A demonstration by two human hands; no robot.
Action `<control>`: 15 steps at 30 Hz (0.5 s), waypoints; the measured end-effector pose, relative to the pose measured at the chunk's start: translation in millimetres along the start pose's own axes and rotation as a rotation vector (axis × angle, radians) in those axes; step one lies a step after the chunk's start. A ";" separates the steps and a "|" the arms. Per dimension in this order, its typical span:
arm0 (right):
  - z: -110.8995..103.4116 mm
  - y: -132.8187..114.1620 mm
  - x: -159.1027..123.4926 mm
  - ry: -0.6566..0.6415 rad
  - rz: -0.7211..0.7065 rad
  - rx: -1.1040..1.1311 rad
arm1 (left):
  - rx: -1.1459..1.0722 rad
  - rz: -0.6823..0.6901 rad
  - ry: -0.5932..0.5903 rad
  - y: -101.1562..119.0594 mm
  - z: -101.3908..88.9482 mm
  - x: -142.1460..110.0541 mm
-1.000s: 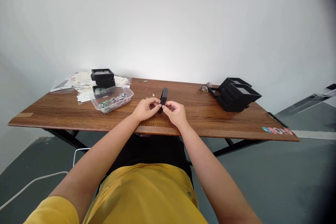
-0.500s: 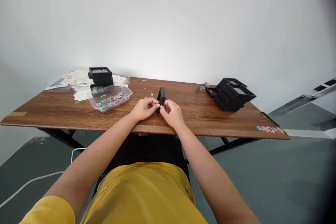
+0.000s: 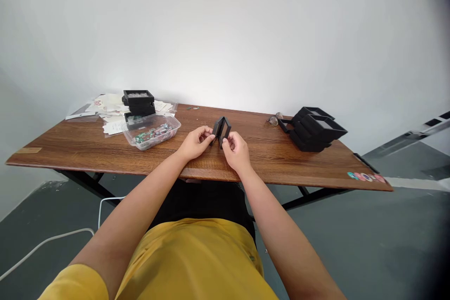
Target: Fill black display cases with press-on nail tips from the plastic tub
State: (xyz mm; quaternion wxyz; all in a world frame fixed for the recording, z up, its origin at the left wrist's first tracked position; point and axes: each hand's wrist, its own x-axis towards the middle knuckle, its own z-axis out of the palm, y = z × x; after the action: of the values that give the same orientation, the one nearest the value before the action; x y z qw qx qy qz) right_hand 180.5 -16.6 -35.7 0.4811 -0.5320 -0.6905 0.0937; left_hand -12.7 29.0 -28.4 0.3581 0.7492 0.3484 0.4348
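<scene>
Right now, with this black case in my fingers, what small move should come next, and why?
I'd probably ease the black case wider: it stands partly open in a V, with the left hand and right hand each pinching one side.

Taking the tabletop point(image 3: 281, 159)'s middle as my clock centre, I see loose papers point(image 3: 114, 127) toward ten, eyeglasses point(image 3: 273, 121) at two, round stickers point(image 3: 366, 177) between three and four, and a pale cable point(image 3: 47, 240) at eight, lower than the tabletop.

Soft light brightens the wall point(image 3: 225, 37) behind the table point(image 3: 274, 164), the floor point(image 3: 337, 225) beneath it looks dimmer, and dark blur fringes the view beyond its right end
</scene>
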 end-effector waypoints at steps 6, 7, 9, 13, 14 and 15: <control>0.4 13.4 2.2 0.135 0.028 0.082 | -0.075 -0.042 0.079 -10.0 -0.7 5.6; 0.4 14.9 2.5 0.153 0.027 0.088 | -0.089 -0.046 0.082 -11.3 -0.6 6.4; -0.2 16.2 2.9 0.201 0.016 0.088 | -0.115 -0.054 0.082 -13.2 -0.4 7.6; -3.3 13.7 3.2 0.360 -0.027 0.041 | -0.147 -0.076 0.072 -14.9 -0.4 8.8; -3.9 12.8 3.2 0.394 -0.035 0.028 | -0.153 -0.086 0.065 -14.9 -0.5 8.8; -4.4 12.2 3.2 0.417 -0.041 0.018 | -0.159 -0.099 0.055 -14.8 -0.5 8.8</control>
State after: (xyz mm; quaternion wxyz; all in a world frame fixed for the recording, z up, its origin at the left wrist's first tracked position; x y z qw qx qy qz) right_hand 191.8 -10.6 -39.4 0.6202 -0.5213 -0.5858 -0.0222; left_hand -13.0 43.9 -37.1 0.4277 0.6881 0.3592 0.4632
